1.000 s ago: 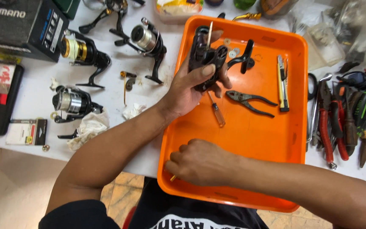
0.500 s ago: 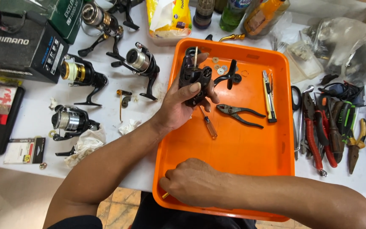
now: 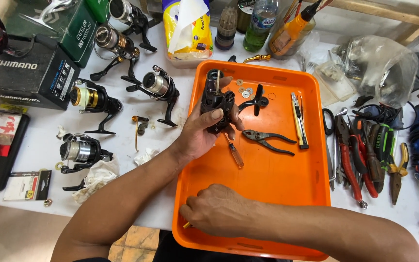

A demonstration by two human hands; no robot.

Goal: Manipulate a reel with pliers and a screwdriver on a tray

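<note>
A black fishing-reel body (image 3: pixel 216 104) is gripped in the left hand (image 3: pixel 201 133) over the orange plastic tray (image 3: pixel 277 194). At the tray's near-left corner, a small yellowish piece (image 3: pixel 186 225) is pinched under the curled right hand (image 3: pixel 217 210). Left of the tray a black box (image 3: pixel 25 73) and green box (image 3: pixel 69 26) are seen; behind it, a yellow packet (image 3: pixel 186 29).

a white table (image 3: pixel 122 145) fills the view; below its near edge, tan floor tiles (image 3: pixel 132 240) (evenly lit).

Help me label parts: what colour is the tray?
Orange, clearest in the head view: tray.
</note>
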